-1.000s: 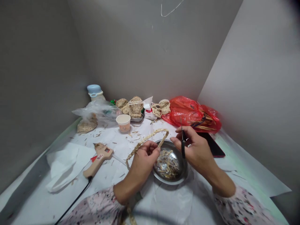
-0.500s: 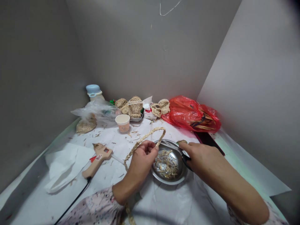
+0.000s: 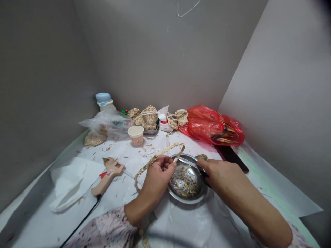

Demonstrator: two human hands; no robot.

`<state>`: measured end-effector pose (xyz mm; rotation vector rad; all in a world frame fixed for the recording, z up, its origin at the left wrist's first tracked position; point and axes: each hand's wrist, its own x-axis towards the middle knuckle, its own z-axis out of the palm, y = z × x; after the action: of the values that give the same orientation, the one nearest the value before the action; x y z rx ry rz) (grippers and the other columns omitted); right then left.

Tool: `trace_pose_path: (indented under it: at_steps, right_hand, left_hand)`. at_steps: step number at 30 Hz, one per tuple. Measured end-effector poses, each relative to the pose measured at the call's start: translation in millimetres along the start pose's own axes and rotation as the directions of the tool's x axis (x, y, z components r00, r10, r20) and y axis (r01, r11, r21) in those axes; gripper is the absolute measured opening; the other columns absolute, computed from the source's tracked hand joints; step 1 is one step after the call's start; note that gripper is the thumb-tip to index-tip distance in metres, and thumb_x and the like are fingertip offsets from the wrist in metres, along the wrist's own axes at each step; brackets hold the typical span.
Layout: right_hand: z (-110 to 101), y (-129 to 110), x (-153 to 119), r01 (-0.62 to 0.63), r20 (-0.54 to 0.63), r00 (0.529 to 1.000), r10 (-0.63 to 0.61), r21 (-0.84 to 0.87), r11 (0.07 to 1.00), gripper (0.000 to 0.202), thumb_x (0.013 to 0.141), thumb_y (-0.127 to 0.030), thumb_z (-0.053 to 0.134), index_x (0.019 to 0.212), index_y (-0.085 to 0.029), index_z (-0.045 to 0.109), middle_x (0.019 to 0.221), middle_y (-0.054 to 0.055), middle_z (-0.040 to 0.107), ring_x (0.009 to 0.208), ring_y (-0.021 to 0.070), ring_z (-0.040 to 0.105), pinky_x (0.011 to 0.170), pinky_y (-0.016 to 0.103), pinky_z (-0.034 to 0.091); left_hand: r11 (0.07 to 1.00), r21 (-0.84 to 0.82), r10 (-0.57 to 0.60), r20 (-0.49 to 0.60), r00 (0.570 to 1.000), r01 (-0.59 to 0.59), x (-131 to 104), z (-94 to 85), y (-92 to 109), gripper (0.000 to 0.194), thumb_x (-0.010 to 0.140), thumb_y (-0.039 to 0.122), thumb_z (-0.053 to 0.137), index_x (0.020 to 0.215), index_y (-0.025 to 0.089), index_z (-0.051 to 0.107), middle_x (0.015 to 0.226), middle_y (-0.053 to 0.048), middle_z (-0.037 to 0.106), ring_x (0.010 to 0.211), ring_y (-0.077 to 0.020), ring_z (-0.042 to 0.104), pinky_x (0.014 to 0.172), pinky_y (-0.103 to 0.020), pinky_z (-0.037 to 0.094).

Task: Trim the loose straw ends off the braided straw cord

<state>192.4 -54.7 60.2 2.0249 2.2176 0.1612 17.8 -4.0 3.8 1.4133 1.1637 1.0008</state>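
Note:
My left hand [image 3: 160,172] is closed, pinching a braided straw cord [image 3: 152,161] near its end; the cord loops up and round behind the hand and hangs down by the wrist. In my right hand [image 3: 216,170] is a pair of scissors [image 3: 186,161] with black handles, fingers wrapped round them. Their metal blades point left toward the cord's end, above the far rim of a round metal bowl [image 3: 184,199]. Straw scraps [image 3: 187,182] lie in the bowl. Whether the blades touch the cord I cannot tell.
A beige glue gun [image 3: 110,175] with a black cable lies on the left near white paper [image 3: 69,172]. Behind stand a paper cup [image 3: 136,135], woven straw pieces [image 3: 150,117] and a blue-lidded bottle [image 3: 104,101]. At right are a red plastic bag [image 3: 204,124] and a dark phone-like slab [image 3: 231,158].
The scissors' blades have come closer to the cord's end, with my right hand shifted slightly. The cord's loop has moved a little, while my left hand keeps its pinch.

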Motion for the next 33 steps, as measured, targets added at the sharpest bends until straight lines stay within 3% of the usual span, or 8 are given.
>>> trace_pose_path:
  at_steps: [11, 19, 23, 26, 30, 33]
  right_hand:
    - [-5, -2, -4, 0.013, 0.044, 0.999, -0.014, 0.019, 1.000, 0.018, 0.082, -0.011, 0.054, 0.090, -0.023, 0.063, 0.079, 0.004, 0.071, 0.071, 0.0212, 0.068, 0.049, 0.028, 0.022]
    - [-3, 5, -2, 0.007, 0.040, 0.999, -0.009, 0.039, 0.999, 0.021, 0.076, -0.011, 0.056, 0.087, -0.026, 0.067, 0.074, 0.004, 0.072, 0.066, 0.0199, 0.067, 0.049, 0.027, 0.023]
    - [2, 20, -8, 0.092, -0.047, 0.995, -0.087, 0.138, 0.986, 0.023, 0.069, -0.010, 0.060, 0.083, -0.028, 0.067, 0.068, 0.000, 0.070, 0.059, 0.0160, 0.063, 0.050, 0.025, 0.027]
    - [2, 30, -11, 0.160, -0.131, 0.983, -0.129, 0.264, 0.951, 0.020, 0.073, -0.018, 0.062, 0.089, -0.030, 0.066, 0.066, -0.003, 0.069, 0.056, 0.0133, 0.060, 0.051, 0.023, 0.031]
    - [-5, 27, -4, 0.063, -0.267, 0.961, 0.065, 0.446, 0.893, 0.023, 0.078, -0.033, 0.061, 0.100, -0.027, 0.063, 0.074, 0.000, 0.068, 0.061, 0.0154, 0.060, 0.054, 0.025, 0.038]
    - [-6, 15, 8, 0.139, -0.362, 0.919, 0.159, 0.672, 0.728, 0.034, 0.078, -0.030, 0.061, 0.110, -0.023, 0.058, 0.092, 0.004, 0.068, 0.072, 0.0159, 0.061, 0.067, 0.028, 0.045]
  left_hand:
    - [0.999, -0.052, -0.014, -0.002, 1.000, 0.014, -1, 0.6, -1, 0.019, 0.073, 0.035, 0.061, 0.072, 0.018, 0.055, 0.052, 0.007, 0.044, 0.050, -0.0105, 0.040, 0.051, -0.022, 0.031]
    - [0.999, 0.043, -0.030, 0.041, 0.999, 0.029, -2, -0.8, 4, 0.019, 0.074, 0.035, 0.060, 0.075, 0.016, 0.057, 0.057, 0.004, 0.049, 0.055, -0.0120, 0.043, 0.054, -0.023, 0.033]
    - [0.994, 0.107, -0.019, 0.038, 0.999, 0.015, -3, -1.9, 6, 0.019, 0.074, 0.036, 0.059, 0.075, 0.016, 0.059, 0.060, 0.003, 0.051, 0.057, -0.0136, 0.046, 0.057, -0.025, 0.035]
    - [0.996, 0.093, -0.021, 0.027, 0.999, 0.018, -3, -1.9, 7, 0.019, 0.073, 0.036, 0.060, 0.075, 0.016, 0.061, 0.060, 0.002, 0.052, 0.057, -0.0140, 0.047, 0.056, -0.025, 0.036]
    - [0.996, 0.093, 0.004, 0.050, 0.999, -0.008, -4, -1.8, 5, 0.017, 0.073, 0.034, 0.060, 0.076, 0.017, 0.063, 0.063, 0.000, 0.058, 0.061, -0.0160, 0.052, 0.059, -0.026, 0.038]
    - [0.989, 0.133, 0.052, 0.101, 0.993, -0.065, -6, -1.4, 2, 0.016, 0.076, 0.032, 0.060, 0.080, 0.017, 0.065, 0.067, -0.002, 0.062, 0.064, -0.0171, 0.055, 0.061, -0.027, 0.041]
